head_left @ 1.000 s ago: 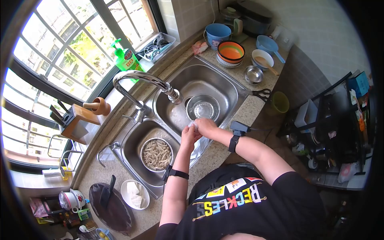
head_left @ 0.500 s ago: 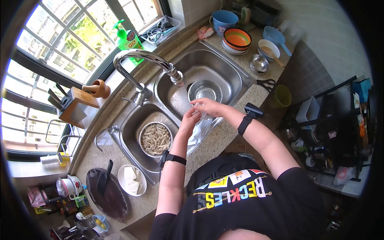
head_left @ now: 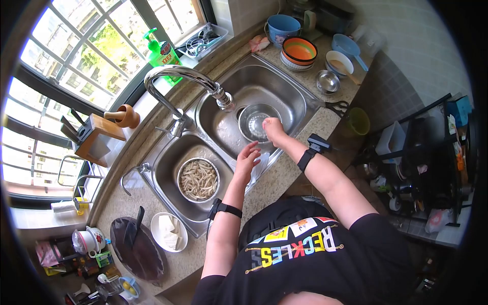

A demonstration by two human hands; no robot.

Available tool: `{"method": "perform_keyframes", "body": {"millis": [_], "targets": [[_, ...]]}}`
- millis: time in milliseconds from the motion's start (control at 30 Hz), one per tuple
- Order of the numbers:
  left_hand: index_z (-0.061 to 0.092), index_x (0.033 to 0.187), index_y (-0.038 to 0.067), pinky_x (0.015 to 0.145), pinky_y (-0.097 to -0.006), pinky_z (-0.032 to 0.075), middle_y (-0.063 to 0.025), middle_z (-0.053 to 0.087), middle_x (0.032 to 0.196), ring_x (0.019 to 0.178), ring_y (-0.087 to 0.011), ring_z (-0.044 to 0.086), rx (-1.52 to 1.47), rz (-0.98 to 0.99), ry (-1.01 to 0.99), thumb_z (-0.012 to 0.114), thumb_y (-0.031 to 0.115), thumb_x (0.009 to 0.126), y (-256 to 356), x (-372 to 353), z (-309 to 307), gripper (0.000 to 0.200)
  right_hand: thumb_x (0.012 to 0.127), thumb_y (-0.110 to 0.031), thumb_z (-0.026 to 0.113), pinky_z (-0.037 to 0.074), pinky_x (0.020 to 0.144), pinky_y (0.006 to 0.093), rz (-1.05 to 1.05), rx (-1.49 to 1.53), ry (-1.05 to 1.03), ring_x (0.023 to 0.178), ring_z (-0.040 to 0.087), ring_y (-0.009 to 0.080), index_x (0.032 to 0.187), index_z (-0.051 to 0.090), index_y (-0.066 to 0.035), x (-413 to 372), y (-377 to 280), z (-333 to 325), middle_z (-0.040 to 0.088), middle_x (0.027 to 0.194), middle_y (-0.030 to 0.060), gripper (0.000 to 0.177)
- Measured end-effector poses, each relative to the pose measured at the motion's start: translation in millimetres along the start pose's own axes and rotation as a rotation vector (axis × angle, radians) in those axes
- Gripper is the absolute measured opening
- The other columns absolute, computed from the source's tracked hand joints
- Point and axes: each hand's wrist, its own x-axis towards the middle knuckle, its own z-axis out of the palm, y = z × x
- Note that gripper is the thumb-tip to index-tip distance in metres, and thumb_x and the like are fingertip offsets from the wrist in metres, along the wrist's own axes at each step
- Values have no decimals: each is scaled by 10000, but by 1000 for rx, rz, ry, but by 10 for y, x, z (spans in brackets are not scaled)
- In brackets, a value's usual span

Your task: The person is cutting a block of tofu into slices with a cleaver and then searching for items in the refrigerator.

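My left hand hovers above the front edge of the sink with its fingers apart, holding nothing I can see. My right hand is closed, fingers curled in, over the near rim of a round metal bowl; what is inside the fingers, if anything, is hidden. That bowl sits in the right sink basin. Below my hands a translucent whitish plastic sheet or bag drapes over the sink edge, partly covered by my left hand. The left basin holds a metal bowl full of thin, pale strips.
A curved chrome faucet arches over the basins. At left on the counter are a white bowl of pale blocks and a dark oval board with a black-handled knife. Stacked bowls and scissors lie at right.
My hands have come apart: the right moved right over the metal bowl and closed, while the left dropped slightly toward me and its fingers spread.
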Motion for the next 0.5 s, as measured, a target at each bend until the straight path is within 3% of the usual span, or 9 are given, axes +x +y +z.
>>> {"method": "perform_keyframes", "body": {"millis": [33, 167, 233, 300, 333, 367, 400, 433, 500], "targets": [[492, 1281, 157, 833, -312, 451, -21, 561, 1102, 974, -136, 528, -10, -38, -13, 539, 150, 891, -22, -10, 19, 393, 866, -97, 436, 229, 344, 303, 53, 40, -36, 378, 346, 117, 626, 520, -75, -27, -20, -21, 397, 492, 2, 256], [504, 1257, 131, 832, -311, 457, -35, 567, 1096, 962, -145, 544, 15, -40, -12, 518, 135, 897, -74, -48, 83, 360, 861, -83, 434, 220, 325, 314, 68, 100, 11, 359, 340, 113, 603, 510, -73, -20, 143, 8, 415, 486, 8, 269], [504, 1254, 131, 821, -309, 463, -38, 562, 1090, 948, -149, 552, 17, -28, -12, 517, 118, 892, -87, -45, 105, 362, 847, -75, 436, 214, 320, 298, 92, 87, 22, 353, 320, 109, 664, 521, -79, -52, 131, -13, 390, 487, -4, 202], [495, 1259, 127, 808, -312, 472, -42, 556, 1080, 941, -155, 559, 34, -2, 45, 521, 102, 884, -87, -29, 118, 376, 828, -68, 444, 220, 325, 268, 268, 219, -119, 365, 312, 104, 812, 532, -88, -81, 81, -102, 384, 522, -13, 92], [487, 1262, 125, 797, -311, 478, -50, 552, 1075, 934, -160, 563, 13, 26, 44, 526, 92, 877, -100, -27, 104, 388, 813, -93, 468, 296, 372, 266, 305, 292, -208, 486, 411, 128, 939, 503, -97, -51, 137, -153, 434, 646, 13, 131], [479, 1268, 127, 794, -318, 482, -61, 552, 1085, 936, -164, 563, -4, 41, 50, 527, 90, 875, -129, -12, 77, 398, 803, -131, 528, 371, 443, 307, 278, 238, -144, 676, 484, 161, 957, 496, -92, -56, 181, -86, 486, 800, 52, 163], [463, 1283, 134, 789, -327, 485, -67, 552, 1095, 930, -172, 567, 6, 42, 90, 524, 86, 875, -155, 15, 66, 415, 784, -160, 590, 417, 514, 346, 225, 280, -209, 794, 492, 186, 968, 497, -92, -64, 234, -109, 493, 902, 68, 217], [444, 1298, 139, 789, -338, 488, -71, 551, 1105, 929, -180, 570, 8, 43, 108, 512, 83, 882, -179, 49, 51, 425, 765, -166, 633, 427, 519, 352, 254, 419, -367, 784, 507, 190, 1018, 487, -97, 19, 392, -150, 505, 919, 70, 300], [432, 1306, 142, 804, -344, 487, -79, 549, 1114, 941, -190, 568, 1, 28, 118, 492, 78, 891, -148, 59, 107, 424, 726, -46, 575, 452, 556, 362, 297, 581, -390, 805, 529, 204, 1117, 456, -74, 78, 534, -199, 508, 973, 89, 410]]}}
